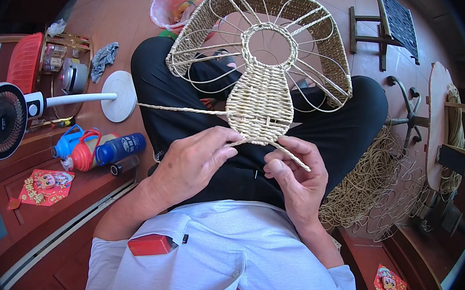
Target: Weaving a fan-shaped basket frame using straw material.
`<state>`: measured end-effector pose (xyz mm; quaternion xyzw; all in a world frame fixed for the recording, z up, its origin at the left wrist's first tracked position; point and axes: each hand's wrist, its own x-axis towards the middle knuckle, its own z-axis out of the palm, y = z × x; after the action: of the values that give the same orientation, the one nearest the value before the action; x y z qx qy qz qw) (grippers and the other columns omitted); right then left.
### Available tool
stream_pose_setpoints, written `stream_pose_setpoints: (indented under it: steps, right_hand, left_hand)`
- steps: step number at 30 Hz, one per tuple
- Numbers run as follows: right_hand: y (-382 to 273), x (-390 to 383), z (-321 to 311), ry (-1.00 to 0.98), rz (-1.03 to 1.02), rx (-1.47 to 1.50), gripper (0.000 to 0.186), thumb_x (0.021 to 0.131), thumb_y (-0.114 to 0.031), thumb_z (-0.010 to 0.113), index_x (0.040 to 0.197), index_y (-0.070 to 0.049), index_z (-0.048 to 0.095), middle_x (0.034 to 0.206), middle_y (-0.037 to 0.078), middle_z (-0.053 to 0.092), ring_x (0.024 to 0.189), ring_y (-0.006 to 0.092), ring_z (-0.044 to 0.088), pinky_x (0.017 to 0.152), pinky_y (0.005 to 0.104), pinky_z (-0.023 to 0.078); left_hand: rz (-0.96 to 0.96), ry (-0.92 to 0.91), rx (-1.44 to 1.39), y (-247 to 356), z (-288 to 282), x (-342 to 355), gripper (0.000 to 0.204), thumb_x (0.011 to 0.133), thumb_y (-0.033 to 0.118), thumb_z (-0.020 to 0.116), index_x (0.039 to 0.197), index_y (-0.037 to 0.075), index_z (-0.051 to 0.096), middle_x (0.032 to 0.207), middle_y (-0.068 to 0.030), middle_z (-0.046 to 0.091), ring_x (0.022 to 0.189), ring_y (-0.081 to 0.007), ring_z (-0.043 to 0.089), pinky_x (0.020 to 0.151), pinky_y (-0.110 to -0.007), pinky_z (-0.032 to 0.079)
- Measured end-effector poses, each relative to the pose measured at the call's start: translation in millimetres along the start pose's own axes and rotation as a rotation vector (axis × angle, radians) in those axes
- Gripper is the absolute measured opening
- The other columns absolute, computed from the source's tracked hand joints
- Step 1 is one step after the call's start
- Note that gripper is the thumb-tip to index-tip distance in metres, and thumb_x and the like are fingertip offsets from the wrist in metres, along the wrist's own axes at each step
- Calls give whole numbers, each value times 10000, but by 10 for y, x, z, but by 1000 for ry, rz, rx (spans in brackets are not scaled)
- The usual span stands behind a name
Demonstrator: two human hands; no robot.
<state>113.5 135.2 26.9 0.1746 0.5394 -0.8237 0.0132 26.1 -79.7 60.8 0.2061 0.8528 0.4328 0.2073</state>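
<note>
A woven panel (262,100), shaped like a broad oval with a narrower neck, stands directly ahead of the person between both hands, its rounded lower edge level with the fingertips. The left hand (203,156) is at the lower left of that edge, index finger and thumb nearly together on a short strand end (235,143) that comes out beneath the weave. The right hand (298,174) is at the lower right, just beside the edge, half open with the fingers curled and the thumb standing a little apart. A second strand end (297,158) slants down to the right across its fingers; how firmly they hold it I cannot tell.

A long twisted strand (183,109) runs out from the panel's left side, above the left hand, across the person's dark trousers (358,121). Beyond the hands, the panel's neck meets a woven ring (246,45), from which wire loops (311,99) and wrapped spokes fan out to a curved woven wall (333,57). This wider part sits above the person's knees, farther away than the hands. A loose heap of cord (363,185) lies on the floor, to the right of the right hand.
</note>
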Motion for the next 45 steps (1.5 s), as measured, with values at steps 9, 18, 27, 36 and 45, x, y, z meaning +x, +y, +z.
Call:
stream_pose_setpoints:
  steps: [9, 18, 27, 36, 45]
  right_hand:
    - [-41, 80, 35, -49, 8, -42, 161, 1033, -21, 698, 1176, 54, 709, 1033, 114, 763, 865, 109, 724, 765, 232, 605]
    - [100, 337, -110, 213, -92, -80, 323, 1022, -35, 690, 1318, 26, 576, 1156, 77, 672, 985, 91, 632, 874, 258, 552]
    - [196, 514, 46, 38, 281, 245, 498, 975, -111, 715, 1409, 30, 518, 1305, 130, 693, 1158, 166, 701, 974, 317, 579]
    - [196, 683, 209, 66, 425, 343, 470, 916, -59, 649, 1367, 33, 557, 1267, 133, 702, 1085, 198, 730, 958, 355, 612]
    - [220, 758, 229, 92, 487, 380, 487, 838, 17, 586, 1325, 16, 576, 1204, 110, 703, 1068, 196, 721, 939, 370, 610]
  left_hand:
    - [-100, -130, -150, 78, -23, 51, 265, 994, 20, 701, 1258, -4, 699, 1078, -135, 750, 907, -218, 758, 805, -332, 595]
    - [178, 205, 71, -56, -63, 193, 175, 948, 40, 773, 1119, 8, 794, 958, -110, 753, 815, -188, 705, 713, -301, 546]
    - [172, 349, 210, -136, -59, 308, 96, 942, -1, 761, 1038, 5, 765, 966, -105, 747, 840, -205, 714, 730, -309, 550]
    - [318, 418, 444, -227, 48, 358, 171, 898, 0, 796, 1059, 30, 744, 940, -103, 736, 813, -262, 714, 697, -359, 559]
    - [354, 389, 506, -212, 59, 326, 221, 871, 1, 811, 1078, 35, 740, 922, -93, 720, 805, -269, 713, 686, -371, 561]
